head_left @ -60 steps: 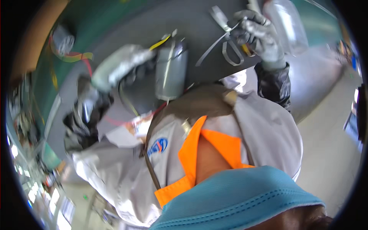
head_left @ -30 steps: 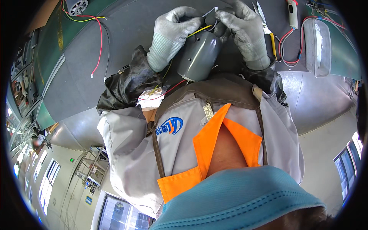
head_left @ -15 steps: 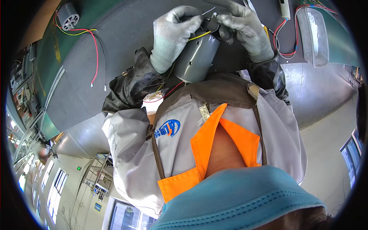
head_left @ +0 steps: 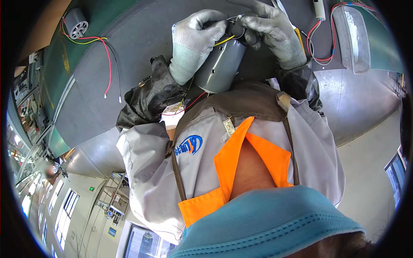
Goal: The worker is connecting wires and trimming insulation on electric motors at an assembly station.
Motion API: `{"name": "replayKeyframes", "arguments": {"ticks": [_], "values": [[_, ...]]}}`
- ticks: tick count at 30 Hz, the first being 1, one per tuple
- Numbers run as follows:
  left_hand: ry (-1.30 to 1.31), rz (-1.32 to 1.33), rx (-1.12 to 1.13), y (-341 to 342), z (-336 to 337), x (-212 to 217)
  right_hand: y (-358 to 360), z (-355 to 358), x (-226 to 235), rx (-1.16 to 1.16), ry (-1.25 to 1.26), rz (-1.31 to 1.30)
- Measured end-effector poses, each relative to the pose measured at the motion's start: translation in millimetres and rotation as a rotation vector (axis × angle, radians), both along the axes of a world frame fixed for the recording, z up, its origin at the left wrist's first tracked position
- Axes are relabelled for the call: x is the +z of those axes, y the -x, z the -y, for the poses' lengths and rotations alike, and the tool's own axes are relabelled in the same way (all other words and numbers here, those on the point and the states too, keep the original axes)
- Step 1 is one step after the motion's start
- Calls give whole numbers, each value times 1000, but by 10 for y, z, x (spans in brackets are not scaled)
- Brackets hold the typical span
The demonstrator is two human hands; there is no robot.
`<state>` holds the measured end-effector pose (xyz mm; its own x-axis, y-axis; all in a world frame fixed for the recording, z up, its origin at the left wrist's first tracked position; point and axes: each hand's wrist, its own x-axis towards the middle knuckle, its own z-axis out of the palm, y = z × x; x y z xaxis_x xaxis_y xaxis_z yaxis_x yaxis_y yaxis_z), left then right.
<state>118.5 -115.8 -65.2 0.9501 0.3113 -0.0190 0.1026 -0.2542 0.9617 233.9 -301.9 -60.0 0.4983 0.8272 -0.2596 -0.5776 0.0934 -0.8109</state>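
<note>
A grey cylindrical motor (head_left: 220, 66) leans against my apron at the table's near edge, its far end between my gloved hands. My left hand (head_left: 193, 43) is closed in a pinch beside that end, on one side of a thin white cable tie (head_left: 232, 17). My right hand (head_left: 275, 38) pinches the tie's other side, with its fingers partly covering the black part on top of the motor. A yellow wire (head_left: 224, 41) crosses the motor's upper end. From its lower end a red wire (head_left: 195, 100) runs left.
Another motor (head_left: 76, 23) with red, yellow and black leads lies at the far left. On the right stands a clear tray (head_left: 365, 43) of white strips, beside a white-handled tool (head_left: 318, 9) with red and grey wires. A yellow-handled tool (head_left: 299, 38) lies behind my right hand.
The cable tie's loose end, which stuck up beyond my left fingers, now bends in a small arc between both hands. The hands and motor have hardly moved.
</note>
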Motion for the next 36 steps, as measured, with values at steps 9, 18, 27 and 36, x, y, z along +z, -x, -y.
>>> {"name": "replayKeyframes", "arguments": {"ticks": [9, 18, 27, 36], "values": [[202, 18, -31, -82, 152, 63, -83, 47, 191, 87, 126, 35], [-335, 154, 10, 26, 206, 75, 172, -27, 368, -197, 525, 1547], [-346, 282, 103, 155, 323, -81, -250, 233, -431, -531, 446, 665], [-682, 241, -1, 74, 341, 9, -276, 106, -575, -615, 277, 361]]}}
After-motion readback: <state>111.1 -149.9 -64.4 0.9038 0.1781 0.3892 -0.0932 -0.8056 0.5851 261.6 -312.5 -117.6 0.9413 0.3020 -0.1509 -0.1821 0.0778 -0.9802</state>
